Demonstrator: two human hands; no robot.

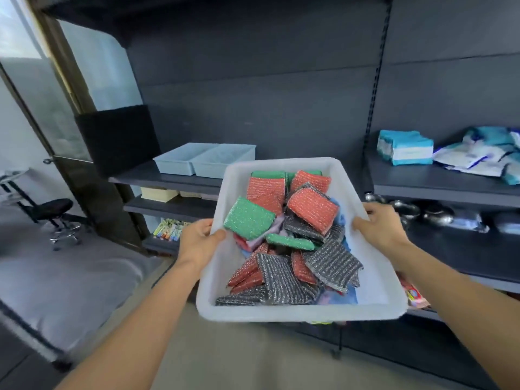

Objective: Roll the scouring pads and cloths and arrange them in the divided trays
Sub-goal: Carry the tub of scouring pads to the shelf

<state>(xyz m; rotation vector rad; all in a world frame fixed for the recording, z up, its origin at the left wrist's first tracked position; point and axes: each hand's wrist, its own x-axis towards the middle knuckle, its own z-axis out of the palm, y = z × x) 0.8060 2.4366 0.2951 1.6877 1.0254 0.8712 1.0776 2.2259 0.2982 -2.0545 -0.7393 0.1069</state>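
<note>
Scouring pads [284, 237] lie loose and unrolled in a heap inside a white plastic bin [295, 313], which is held in the air in front of dark shelving. Green, red and black-and-silver pads are mixed together. The green and red ones are flat cushions in a glittering knit cover. The black-and-silver ones near the front wall are thin, limp mesh squares with frayed edges. Cloths [342, 218] in pale blue and pink show only through gaps beneath the pads.

The left hand [199, 240] grips the bin's left rim, thumb hooked over the inner edge. The right hand [380, 226] grips the right rim, fingers curled over it.

The step in hand is judged to be carrying the bin to the divided trays [205, 159]. These are two pale blue, straight-walled trays set side by side on a shelf [168, 178] beyond the bin's far-left corner. No contents are visible in them.

1. Keep the bin level; the smooth walls will let the heap slide.
2. Set the bin down beside the trays, not on them.
3. Release the rims only once the base is fully supported.
4. Expect the thin mesh to roll tightly. The cushioned pads will likely spring open, so wedge each roll against a tray wall.

Blue-and-white packets [405, 149] sit on the right-hand shelf, with metal bowls [408, 209] below.
</note>
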